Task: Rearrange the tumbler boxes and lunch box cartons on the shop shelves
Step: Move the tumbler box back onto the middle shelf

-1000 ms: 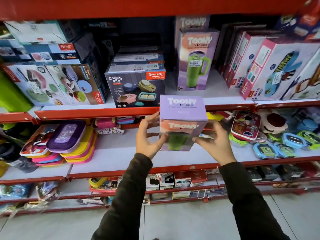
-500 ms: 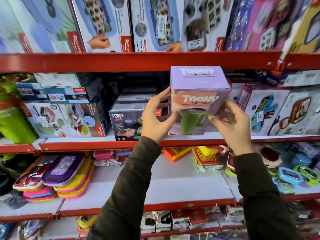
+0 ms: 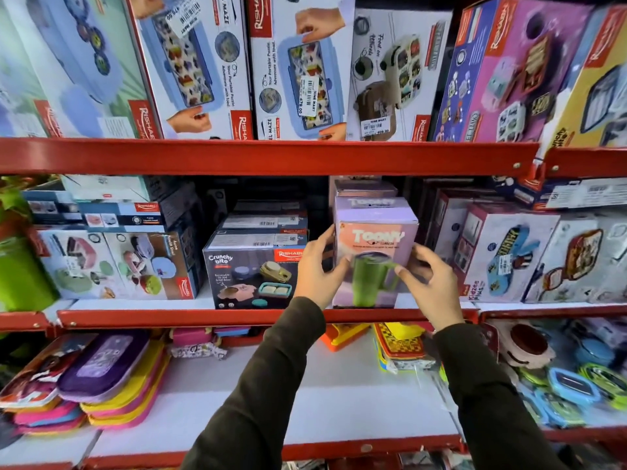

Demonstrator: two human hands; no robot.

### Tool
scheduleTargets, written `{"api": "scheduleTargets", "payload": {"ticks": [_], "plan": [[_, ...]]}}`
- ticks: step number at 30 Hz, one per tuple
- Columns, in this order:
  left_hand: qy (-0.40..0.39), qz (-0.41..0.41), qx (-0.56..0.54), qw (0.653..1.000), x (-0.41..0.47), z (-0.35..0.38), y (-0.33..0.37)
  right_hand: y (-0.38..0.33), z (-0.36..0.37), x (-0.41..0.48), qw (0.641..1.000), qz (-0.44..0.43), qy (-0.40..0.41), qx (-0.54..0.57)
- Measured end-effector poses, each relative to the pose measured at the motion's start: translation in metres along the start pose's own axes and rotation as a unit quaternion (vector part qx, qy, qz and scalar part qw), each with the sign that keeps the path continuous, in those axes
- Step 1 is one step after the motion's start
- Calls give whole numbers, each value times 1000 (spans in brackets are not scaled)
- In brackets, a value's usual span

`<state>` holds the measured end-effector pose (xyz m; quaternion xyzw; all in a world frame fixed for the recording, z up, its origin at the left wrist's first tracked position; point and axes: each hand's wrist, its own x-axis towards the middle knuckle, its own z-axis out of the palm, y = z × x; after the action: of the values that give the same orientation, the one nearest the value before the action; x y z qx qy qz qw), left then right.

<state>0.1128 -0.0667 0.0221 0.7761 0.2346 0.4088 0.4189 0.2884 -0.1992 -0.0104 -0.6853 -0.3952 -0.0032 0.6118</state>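
Head view looks at red shop shelving, with both hands raised to the middle shelf [image 3: 190, 317]. A lilac tumbler box [image 3: 375, 245], printed with a green handled mug, stands upright at the near edge of that shelf, its base just behind the red lip. The left hand [image 3: 317, 269] grips the box's left side, thumb across the front face by the mug and fingers wrapped round the left edge. The right hand [image 3: 431, 283] presses against the lower right of the front face, fingers curled, thumb touching the box near the mug's handle. Both forearms wear dark sleeves [image 3: 271, 385]. Behind the held box a second lilac box [image 3: 364, 189] of the same kind stands farther back. Just to the left sits a dark Crunchy Bite carton [image 3: 252, 279], with more dark cartons [image 3: 264, 220] stacked behind it. To the right lean pink and white lunch box cartons [image 3: 502, 252], tilted against each other. The top shelf [image 3: 271, 157] carries a row of large upright lunch box cartons [image 3: 295, 69]. On the lower shelf [image 3: 322, 412], flat coloured lunch boxes [image 3: 105, 374] lie stacked at the left, and small round containers [image 3: 570, 385] crowd the right.
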Motion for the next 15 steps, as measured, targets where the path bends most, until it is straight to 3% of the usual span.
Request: {"api": "scheduleTargets", "payload": {"ticks": [7,15], "plan": [[-14,-24,83,996,19,9,4,1,9,10,1000,8,10,-4],[-12,-25,90,996,21,13,2,-1,9,11,1000,16,15,-15]]}}
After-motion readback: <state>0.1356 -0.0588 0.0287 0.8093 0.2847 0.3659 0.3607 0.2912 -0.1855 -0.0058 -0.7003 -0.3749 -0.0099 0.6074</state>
